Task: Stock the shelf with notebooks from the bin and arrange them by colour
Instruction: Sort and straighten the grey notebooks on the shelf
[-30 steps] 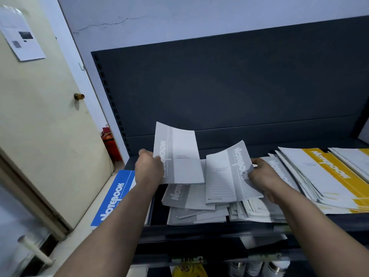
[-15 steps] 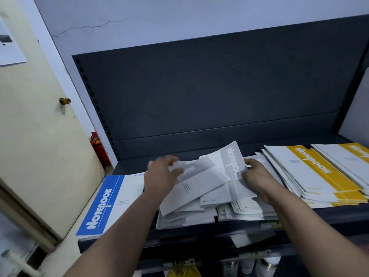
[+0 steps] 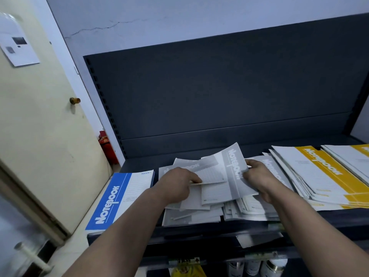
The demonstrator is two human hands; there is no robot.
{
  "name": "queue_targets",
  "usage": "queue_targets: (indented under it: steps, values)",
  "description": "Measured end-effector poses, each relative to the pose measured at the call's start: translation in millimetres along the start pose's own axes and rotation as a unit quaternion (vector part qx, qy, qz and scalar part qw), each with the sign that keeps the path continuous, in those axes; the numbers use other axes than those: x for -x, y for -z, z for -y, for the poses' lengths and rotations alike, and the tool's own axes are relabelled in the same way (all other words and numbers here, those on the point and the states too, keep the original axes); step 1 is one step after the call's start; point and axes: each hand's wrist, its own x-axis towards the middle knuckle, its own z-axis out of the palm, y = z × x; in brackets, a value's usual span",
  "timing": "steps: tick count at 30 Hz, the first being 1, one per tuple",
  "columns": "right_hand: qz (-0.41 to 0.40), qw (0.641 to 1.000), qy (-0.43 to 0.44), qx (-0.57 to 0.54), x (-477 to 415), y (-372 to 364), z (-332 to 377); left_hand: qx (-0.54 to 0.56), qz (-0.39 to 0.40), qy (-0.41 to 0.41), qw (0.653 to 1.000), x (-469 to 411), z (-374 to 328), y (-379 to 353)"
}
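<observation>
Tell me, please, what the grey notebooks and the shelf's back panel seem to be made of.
Grey notebooks: paper with thin card covers, matt; the one in the right hand curls limply. Back panel: probably painted sheet metal, matt dark grey, with slots punched down its left edge.

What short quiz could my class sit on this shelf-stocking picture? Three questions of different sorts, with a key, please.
1. True or false: the blue notebook lies left of the grey pile.
2. Which colour band marks the stacks on the far right? A red, B yellow, C green.
3. Fill the gap: the tilted notebook that the right hand grips is ____ in colour.
Key: 1 true; 2 B; 3 grey.
</observation>
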Motion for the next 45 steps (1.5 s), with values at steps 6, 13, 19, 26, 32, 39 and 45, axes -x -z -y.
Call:
queue_targets:
  steps: [6, 13, 19, 26, 32, 39, 45]
  values:
    - [0.025, 0.999, 0.009, -0.019, -2.0, 2.1, 0.9, 0.016, -0.134, 0.022, 0.991, 6.2, 33.3, -14.2]
    - [0.024, 0.999, 0.017, 0.015, -6.4, -3.5, 4.5, 0.139, -0.098, 0.281, 0.945, 4.0, 22.2, -19.6]
    - [0.041, 0.998, 0.022, 0.035, 5.1, -0.3, 9.2, 0.091, -0.043, 0.291, 0.951, -4.9, -2.3, -20.6]
    - [0.064, 0.994, 0.043, 0.073, 13.0, 7.4, 4.3, 0.169, -0.057, 0.295, 0.939, -24.1, -16.3, -20.5]
    - [0.061, 0.99, 0.078, 0.104, 18.4, 6.9, 4.0, 0.236, -0.081, 0.283, 0.926, -33.3, -11.0, -24.5]
    - [0.082, 0.99, 0.076, 0.081, 17.2, 10.5, 4.6, 0.305, -0.197, 0.283, 0.888, -50.3, -20.8, -31.7]
    - [0.059, 0.989, 0.075, 0.116, 12.3, 5.9, 4.2, 0.336, -0.202, 0.267, 0.88, -55.0, -29.2, -33.6]
